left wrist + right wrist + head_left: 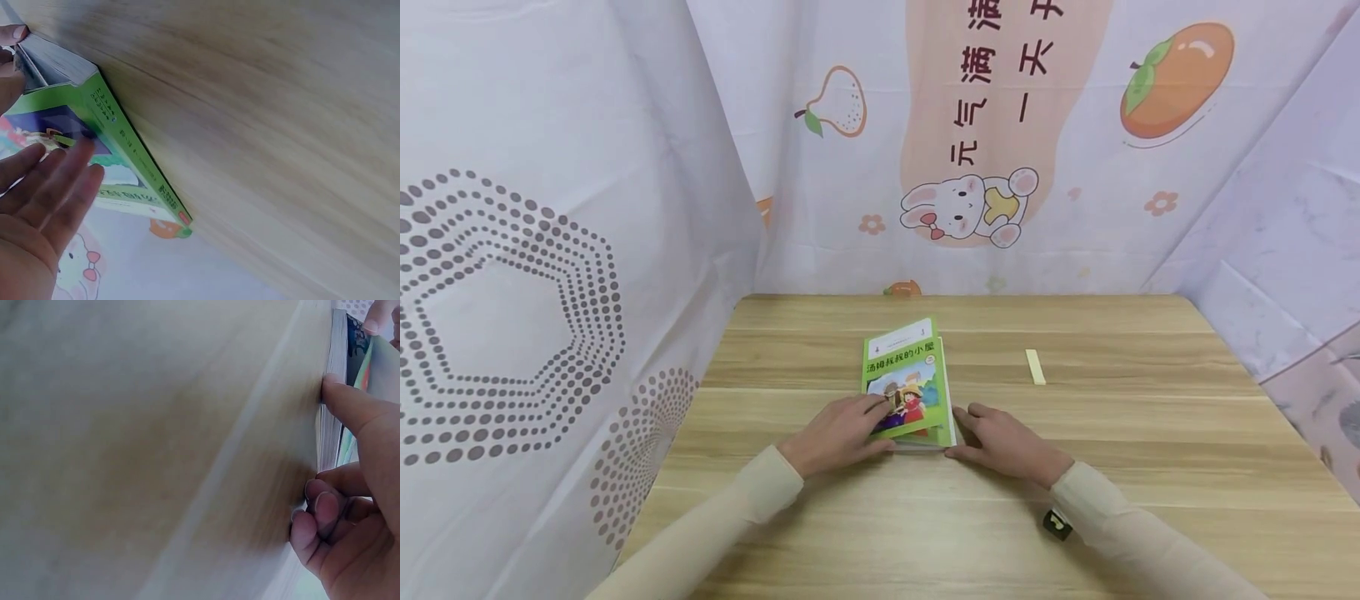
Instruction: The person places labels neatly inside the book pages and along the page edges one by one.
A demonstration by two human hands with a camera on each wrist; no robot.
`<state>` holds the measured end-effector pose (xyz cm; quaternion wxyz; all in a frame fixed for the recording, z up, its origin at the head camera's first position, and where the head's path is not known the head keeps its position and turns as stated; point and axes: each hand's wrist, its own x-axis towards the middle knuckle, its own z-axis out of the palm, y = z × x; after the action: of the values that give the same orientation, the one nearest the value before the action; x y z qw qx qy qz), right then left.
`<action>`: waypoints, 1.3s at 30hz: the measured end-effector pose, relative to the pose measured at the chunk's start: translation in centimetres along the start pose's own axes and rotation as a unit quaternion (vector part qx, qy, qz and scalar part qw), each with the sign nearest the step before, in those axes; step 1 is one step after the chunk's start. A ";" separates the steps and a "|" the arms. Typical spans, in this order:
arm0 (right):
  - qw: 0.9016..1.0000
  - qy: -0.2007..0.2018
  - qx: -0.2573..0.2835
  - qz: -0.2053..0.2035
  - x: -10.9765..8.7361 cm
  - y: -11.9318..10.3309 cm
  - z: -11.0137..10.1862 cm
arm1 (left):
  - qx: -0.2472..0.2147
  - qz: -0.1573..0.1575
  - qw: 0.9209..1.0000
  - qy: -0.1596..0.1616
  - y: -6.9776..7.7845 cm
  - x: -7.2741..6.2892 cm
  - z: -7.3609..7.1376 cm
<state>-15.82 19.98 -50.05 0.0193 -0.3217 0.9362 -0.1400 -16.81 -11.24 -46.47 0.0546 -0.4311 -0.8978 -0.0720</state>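
A green-covered paperback book (902,383) with a cartoon picture and Chinese title lies on the table, its front cover askew and raised from the block at the right. My left hand (842,429) rests on its lower left, and in the left wrist view the fingers (69,181) extend over the cover. The left thumb is by the bottom edge. On the other side, my right hand (1003,442) touches the book's right edge. The right wrist view shows thumb and index finger against the page edges (334,356), the other fingers loosely bent.
A pale yellow strip (1035,367) lies on the wooden table (1112,433) right of the book. Printed cloth (842,192) hangs behind, and white patterned cloth (647,250) stands along the left. A small black device (1057,524) sits under the right wrist.
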 end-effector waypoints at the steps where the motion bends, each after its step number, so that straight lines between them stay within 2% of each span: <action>1: 1.000 0.002 -0.001 -0.002 0.0 0.0 0.0 | 0.003 0.004 1.000 0.007 0.0 -0.1 -0.1; 6: 1.000 0.004 0.005 -0.004 0.0 0.1 0.0 | 0.036 0.033 0.998 0.048 0.0 -0.4 -0.5; 11: 1.000 0.003 0.008 0.005 -0.1 0.2 0.0 | 0.058 0.068 0.991 0.103 0.3 -0.7 -0.6; 17: 1.000 0.007 0.009 0.001 -0.1 0.2 0.2 | 0.063 0.078 0.981 0.167 0.6 -1.1 -0.4; 19: 1.000 0.008 0.008 0.002 -0.1 0.2 0.2 | 0.087 0.083 0.976 0.183 0.6 -1.3 -0.3; 22: 1.000 0.006 0.009 0.006 -0.1 0.2 0.2 | 0.163 0.083 0.965 0.190 0.7 -1.5 -0.3; 24: 1.000 0.003 0.010 0.010 0.0 0.2 0.2 | 0.216 0.077 0.955 0.188 0.7 -1.7 -0.3; 27: 1.000 -0.005 0.012 0.016 0.0 0.3 0.3 | 0.265 0.056 0.946 0.179 0.7 -1.9 -0.3; 36: 1.000 0.000 0.017 0.010 -0.1 0.3 0.2 | 0.333 -0.011 0.923 0.191 0.8 -2.5 -0.9; 39: 1.000 0.004 0.018 0.005 -0.1 0.2 0.1 | 0.342 -0.036 0.922 0.180 0.9 -2.7 -1.1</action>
<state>-15.85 20.22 -50.17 0.0218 -0.3158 0.9353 -0.1582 -14.35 -12.94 -45.72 0.3568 -0.3334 -0.8576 0.1614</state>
